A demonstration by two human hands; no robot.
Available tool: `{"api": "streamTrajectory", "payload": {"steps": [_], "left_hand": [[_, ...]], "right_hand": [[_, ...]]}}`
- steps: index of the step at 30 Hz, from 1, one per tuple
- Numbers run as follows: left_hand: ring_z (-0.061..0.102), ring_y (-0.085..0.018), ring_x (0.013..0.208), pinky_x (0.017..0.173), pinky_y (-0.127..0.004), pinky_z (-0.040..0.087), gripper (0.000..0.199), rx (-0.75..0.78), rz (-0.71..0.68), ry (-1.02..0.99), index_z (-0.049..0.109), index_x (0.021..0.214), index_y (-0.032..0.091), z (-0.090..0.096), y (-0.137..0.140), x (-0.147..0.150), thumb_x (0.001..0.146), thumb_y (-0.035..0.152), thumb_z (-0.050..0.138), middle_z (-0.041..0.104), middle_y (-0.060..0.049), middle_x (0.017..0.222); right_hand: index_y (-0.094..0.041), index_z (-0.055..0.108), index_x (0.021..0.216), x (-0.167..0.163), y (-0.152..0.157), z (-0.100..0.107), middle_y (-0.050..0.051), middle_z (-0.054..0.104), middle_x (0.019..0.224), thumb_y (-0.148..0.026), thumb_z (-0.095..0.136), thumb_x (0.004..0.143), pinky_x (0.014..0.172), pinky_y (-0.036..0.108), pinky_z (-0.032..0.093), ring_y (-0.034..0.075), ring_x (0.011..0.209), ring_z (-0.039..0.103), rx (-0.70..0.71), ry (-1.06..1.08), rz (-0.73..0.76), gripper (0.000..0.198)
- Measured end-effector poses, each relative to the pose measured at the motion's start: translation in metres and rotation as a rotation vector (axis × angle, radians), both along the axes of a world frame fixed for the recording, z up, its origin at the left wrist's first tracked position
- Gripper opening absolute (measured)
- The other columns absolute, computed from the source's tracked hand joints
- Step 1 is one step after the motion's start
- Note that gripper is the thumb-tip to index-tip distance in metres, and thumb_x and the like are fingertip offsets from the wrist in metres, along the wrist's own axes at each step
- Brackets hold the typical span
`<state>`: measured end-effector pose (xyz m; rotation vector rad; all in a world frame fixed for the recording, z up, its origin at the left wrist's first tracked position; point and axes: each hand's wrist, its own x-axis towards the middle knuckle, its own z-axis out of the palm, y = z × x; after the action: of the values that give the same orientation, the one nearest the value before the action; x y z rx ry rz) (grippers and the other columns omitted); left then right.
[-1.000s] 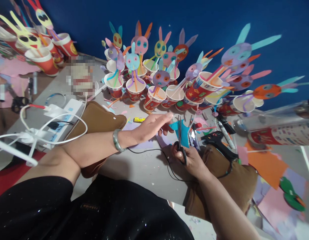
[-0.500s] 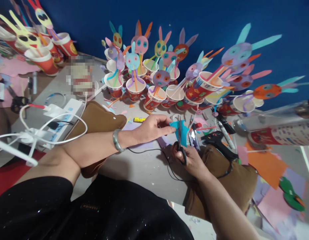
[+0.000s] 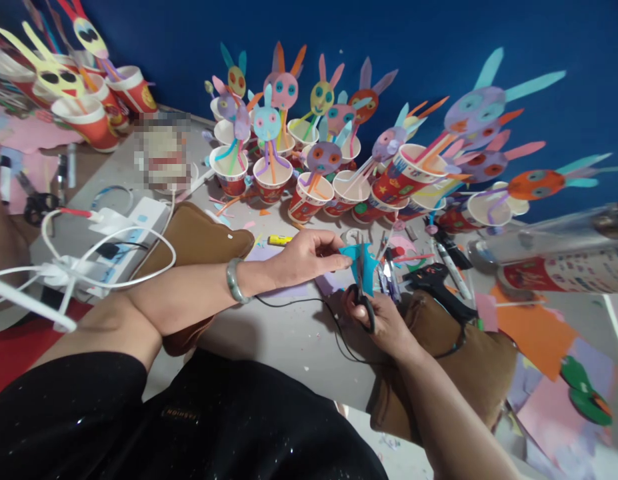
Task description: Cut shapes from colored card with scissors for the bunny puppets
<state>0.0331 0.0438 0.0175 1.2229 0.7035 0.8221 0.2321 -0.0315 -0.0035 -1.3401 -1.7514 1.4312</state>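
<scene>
My left hand pinches the left edge of a small piece of blue paper. Black-handled scissors are in my right hand, with its fingers through the handles. Their blades point away from me and lie across the blue piece. Beneath my hands the grey table carries purple paper sheets and a thin black cord. A yellow tube lies just beyond my left wrist.
Paper cups with rabbit-faced paper figures stand in rows along the blue wall. On the left is a power strip with tangled white cables. A black glue gun, brown cushions and coloured sheets lie right.
Both hands stay nearly in place around the blue paper. The scissor blades sit at a slightly different angle on it, and the whole view has shifted a little.
</scene>
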Motion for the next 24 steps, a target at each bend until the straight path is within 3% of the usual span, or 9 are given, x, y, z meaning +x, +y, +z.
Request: {"api": "streamTrajectory", "payload": {"steps": [24], "left_hand": [[0.046, -0.007, 0.063, 0.06, -0.023, 0.037, 0.023, 0.0, -0.029, -0.039, 0.057, 0.069, 0.014, -0.0059, -0.0026, 0.0009, 0.074, 0.029, 0.073, 0.052, 0.003, 0.066]], "right_hand": [[-0.02, 0.046, 0.06, 0.0016, 0.0002, -0.0039, -0.002, 0.045, 0.058, -0.081, 0.054, 0.078, 0.054, 0.028, 0.032, 0.012, 0.056, 0.038, -0.002, 0.01, -0.025, 0.064]]}}
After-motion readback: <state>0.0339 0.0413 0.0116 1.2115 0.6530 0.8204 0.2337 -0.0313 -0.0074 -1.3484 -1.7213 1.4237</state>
